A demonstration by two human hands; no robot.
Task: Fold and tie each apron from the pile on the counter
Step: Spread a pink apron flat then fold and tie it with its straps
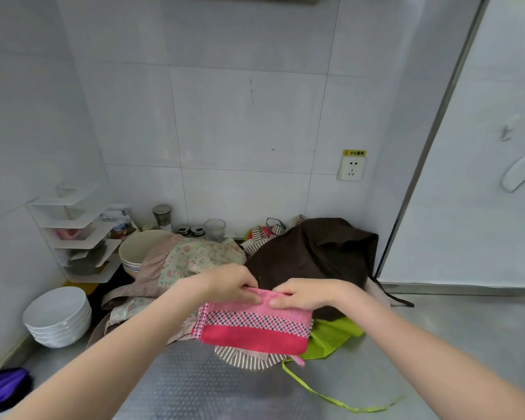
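Head view. A folded pink apron (253,324) is held over the steel counter (437,344), at the front of the apron pile. 3 bands are shown on its face: a pale pink woven band at the top, a dotted band in the middle, and a plain deep-pink band at the bottom. A pink strap end (299,360) is seen hanging below its lower right corner.

The upper edge of the pink apron is pinched by the left hand (232,283), with fingers curled over the fold and the thumb below. The same edge is pinched by the right hand (300,294) just beside the left; the 2 hands are nearly touching at the centre of the edge.

Beneath the pink apron, a striped apron (246,359) and a green apron (331,338) are laid on the counter. A green tie (331,397) is trailed from the latter toward the near right. A brown apron (312,256) is heaped behind the hands, against the tiled wall. A floral apron (191,259) is spread to the left of it, draped partly over a stack of bowls (137,253).

White plates (58,316) are stacked at the left edge of the counter. A white corner shelf (73,231) is mounted behind them. Jars (191,227) are lined along the wall. A socket (351,168) is fixed at the right.
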